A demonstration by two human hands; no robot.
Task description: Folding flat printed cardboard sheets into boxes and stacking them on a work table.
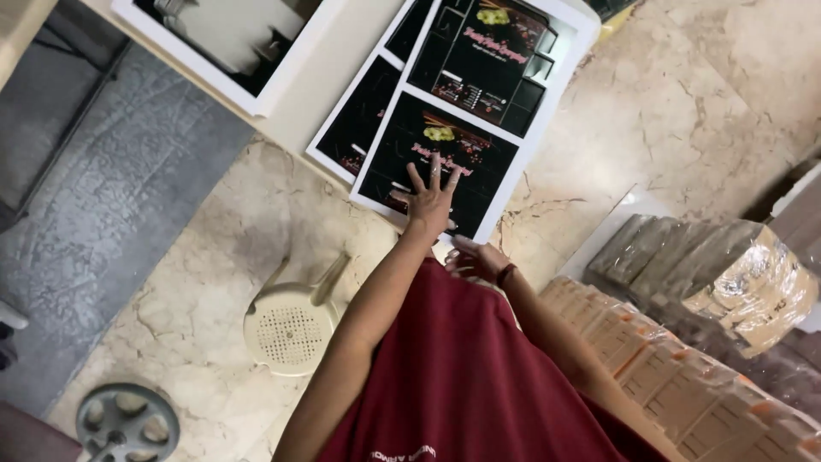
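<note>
A large white sheet printed with black box layouts (445,150) lies on top of a pile at the edge of a cream table (316,77). My left hand (430,198) rests flat on the sheet's near panel with the fingers spread and holds nothing. My right hand (473,258), with a dark band on the wrist, is at the sheet's near edge just below the left hand. It is blurred, so I cannot make out whether its fingers grip the paper. My dark red shirt fills the lower middle of the view.
More printed sheets (359,115) lie under and beside the top one, and another print (222,38) lies further left. A white plastic stool (291,325) and a grey metal wheel (128,423) stand on the marble floor. Bundles of flat cartons (684,368) and plastic-wrapped packs (735,274) are stacked at the right.
</note>
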